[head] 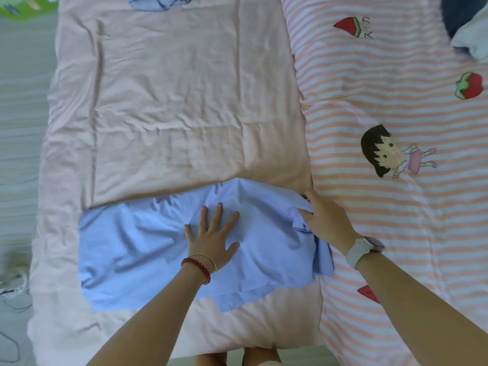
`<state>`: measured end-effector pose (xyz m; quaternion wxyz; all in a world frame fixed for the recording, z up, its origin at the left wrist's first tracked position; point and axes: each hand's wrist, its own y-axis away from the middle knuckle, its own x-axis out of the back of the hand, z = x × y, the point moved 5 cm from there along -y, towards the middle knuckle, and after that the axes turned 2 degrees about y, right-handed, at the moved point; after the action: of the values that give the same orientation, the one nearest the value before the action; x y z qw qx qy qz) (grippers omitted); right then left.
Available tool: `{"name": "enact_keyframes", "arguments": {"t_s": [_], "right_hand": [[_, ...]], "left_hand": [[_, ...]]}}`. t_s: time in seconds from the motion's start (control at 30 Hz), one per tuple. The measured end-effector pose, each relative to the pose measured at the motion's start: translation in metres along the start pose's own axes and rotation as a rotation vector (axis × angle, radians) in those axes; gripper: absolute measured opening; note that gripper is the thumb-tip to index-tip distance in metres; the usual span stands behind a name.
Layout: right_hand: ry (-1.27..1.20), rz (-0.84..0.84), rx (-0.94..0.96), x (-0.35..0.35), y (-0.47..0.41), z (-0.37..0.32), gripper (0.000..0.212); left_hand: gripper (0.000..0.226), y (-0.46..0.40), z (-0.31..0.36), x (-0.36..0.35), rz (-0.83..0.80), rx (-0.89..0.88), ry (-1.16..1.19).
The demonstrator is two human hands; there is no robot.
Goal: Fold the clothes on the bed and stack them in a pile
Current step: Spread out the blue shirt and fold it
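A light blue shirt lies partly folded on the pale pink blanket near the bed's front edge. My left hand presses flat on the middle of the shirt, fingers spread. My right hand grips the shirt's right end, with the thumb over a bunched fold of cloth and the fingers tucked under it. Another bluish garment lies at the far edge of the blanket, cut off by the frame.
A pink-and-white striped sheet with cartoon prints covers the bed's right half. Dark and pale bedding or clothes sit at the far right corner. The floor runs along the left, with a green object at the top left.
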<state>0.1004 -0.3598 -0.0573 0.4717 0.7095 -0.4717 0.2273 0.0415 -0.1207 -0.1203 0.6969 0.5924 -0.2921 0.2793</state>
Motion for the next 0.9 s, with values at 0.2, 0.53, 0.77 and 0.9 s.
{"name": "enact_keyframes", "arguments": {"t_s": [0.2, 0.53, 0.77, 0.9], "right_hand": [[-0.482, -0.13, -0.003, 0.026, 0.008, -0.04, 0.02], [-0.411, -0.33, 0.095, -0.058, 0.024, -0.236, 0.03], [-0.306, -0.328, 0.216, -0.164, 0.029, -0.322, 0.04], [-0.216, 0.124, 0.155, -0.15, 0.047, -0.28, 0.032]], "left_hand": [[0.046, 0.014, -0.001, 0.034, 0.116, 0.024, 0.557], [0.031, 0.107, -0.12, 0.023, 0.048, 0.402, 2.073], [0.042, 0.122, -0.217, -0.022, 0.071, 0.556, 2.185], [0.025, 0.11, -0.223, -0.016, 0.057, 0.411, 1.861]]}}
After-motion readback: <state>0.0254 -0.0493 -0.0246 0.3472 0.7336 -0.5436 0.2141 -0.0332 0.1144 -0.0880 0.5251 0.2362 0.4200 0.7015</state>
